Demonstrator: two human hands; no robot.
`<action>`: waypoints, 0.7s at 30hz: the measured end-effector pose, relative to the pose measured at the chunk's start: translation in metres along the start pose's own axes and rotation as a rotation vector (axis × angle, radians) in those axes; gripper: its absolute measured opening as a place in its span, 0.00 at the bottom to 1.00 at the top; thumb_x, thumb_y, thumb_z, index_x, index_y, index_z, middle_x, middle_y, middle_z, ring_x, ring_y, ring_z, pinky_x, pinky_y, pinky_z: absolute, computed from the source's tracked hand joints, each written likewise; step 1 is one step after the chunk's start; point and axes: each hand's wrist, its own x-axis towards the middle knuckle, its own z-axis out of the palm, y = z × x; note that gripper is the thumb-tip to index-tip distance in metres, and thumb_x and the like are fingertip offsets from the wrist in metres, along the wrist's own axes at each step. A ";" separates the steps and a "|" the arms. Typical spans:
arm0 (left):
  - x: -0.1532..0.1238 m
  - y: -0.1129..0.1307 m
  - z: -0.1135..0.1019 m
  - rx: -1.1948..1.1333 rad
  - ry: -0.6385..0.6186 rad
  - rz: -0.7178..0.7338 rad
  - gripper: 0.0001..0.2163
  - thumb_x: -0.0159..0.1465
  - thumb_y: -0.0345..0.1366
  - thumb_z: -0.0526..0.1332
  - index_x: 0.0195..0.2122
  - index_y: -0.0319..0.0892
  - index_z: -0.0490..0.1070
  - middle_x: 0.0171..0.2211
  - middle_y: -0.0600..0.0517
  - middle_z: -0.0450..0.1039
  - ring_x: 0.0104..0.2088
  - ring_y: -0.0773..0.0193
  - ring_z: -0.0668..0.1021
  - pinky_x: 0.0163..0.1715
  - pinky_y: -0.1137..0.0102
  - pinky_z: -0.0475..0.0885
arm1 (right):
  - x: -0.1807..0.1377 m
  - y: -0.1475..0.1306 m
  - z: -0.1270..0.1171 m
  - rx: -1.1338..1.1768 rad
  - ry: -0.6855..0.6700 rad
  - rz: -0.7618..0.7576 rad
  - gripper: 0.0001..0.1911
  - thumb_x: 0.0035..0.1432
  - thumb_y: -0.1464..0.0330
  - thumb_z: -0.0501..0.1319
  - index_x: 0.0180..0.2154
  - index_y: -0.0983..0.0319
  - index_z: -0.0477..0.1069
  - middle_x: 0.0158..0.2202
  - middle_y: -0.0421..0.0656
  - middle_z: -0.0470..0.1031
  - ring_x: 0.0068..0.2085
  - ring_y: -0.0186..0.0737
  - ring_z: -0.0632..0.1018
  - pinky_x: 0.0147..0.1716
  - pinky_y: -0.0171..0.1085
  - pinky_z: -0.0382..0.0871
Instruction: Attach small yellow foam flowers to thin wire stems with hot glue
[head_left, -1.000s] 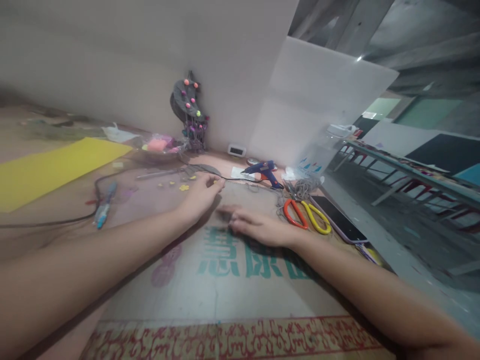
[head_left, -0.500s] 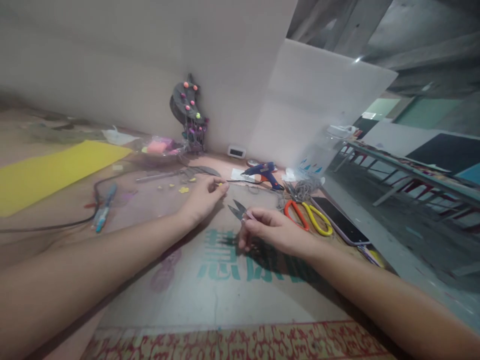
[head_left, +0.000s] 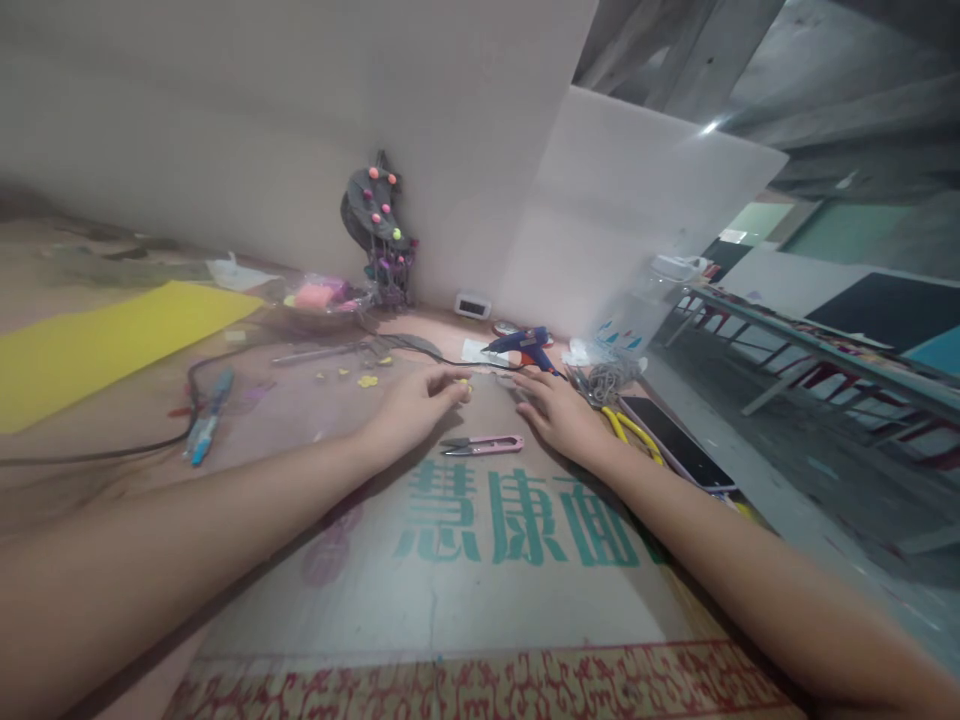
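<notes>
Between the thumb and fingers of my left hand (head_left: 421,408) is a small yellow piece (head_left: 466,387), mostly hidden by the fingertips. My right hand (head_left: 556,412) has its fingers apart and holds nothing; its fingertips are just in front of the blue glue gun (head_left: 531,340). A pair of pink-handled thread snips (head_left: 484,446) lies on the printed sheet (head_left: 480,610), below and between my hands. Left of my left hand, a yellow flower-shaped cutout (head_left: 367,381) rests on the table.
At the back stands a grey crescent ornament (head_left: 373,210) with coloured balls. Yellow-handled scissors (head_left: 634,432), grey cord (head_left: 613,378) and a phone (head_left: 679,442) lie right. On the left are yellow sheet (head_left: 112,345), a blue pen (head_left: 212,418) and a black cable (head_left: 191,395).
My right hand has let go of the thread snips, which now lie on the sheet, and has moved up and right toward the glue gun. My left hand has shifted slightly right.
</notes>
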 end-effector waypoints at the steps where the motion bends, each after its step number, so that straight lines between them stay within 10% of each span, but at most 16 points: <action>1: -0.001 0.001 0.001 -0.001 -0.013 0.002 0.15 0.59 0.41 0.60 0.45 0.41 0.74 0.35 0.49 0.77 0.35 0.61 0.77 0.34 0.68 0.73 | 0.000 0.004 0.002 -0.031 -0.014 0.000 0.20 0.63 0.68 0.56 0.56 0.63 0.67 0.54 0.53 0.69 0.55 0.50 0.70 0.55 0.48 0.63; 10: -0.004 0.005 0.002 0.064 -0.040 0.026 0.13 0.61 0.35 0.59 0.45 0.42 0.75 0.37 0.50 0.79 0.32 0.63 0.79 0.37 0.67 0.73 | -0.002 -0.008 0.002 -0.111 0.002 -0.013 0.10 0.63 0.72 0.55 0.35 0.64 0.75 0.36 0.47 0.75 0.41 0.44 0.74 0.43 0.40 0.66; 21: -0.003 0.003 0.003 0.034 -0.065 -0.011 0.15 0.60 0.33 0.59 0.49 0.42 0.73 0.41 0.48 0.79 0.36 0.61 0.80 0.39 0.66 0.73 | -0.007 -0.014 0.002 -0.061 0.074 0.115 0.09 0.64 0.71 0.51 0.41 0.61 0.69 0.35 0.46 0.77 0.36 0.43 0.76 0.35 0.37 0.63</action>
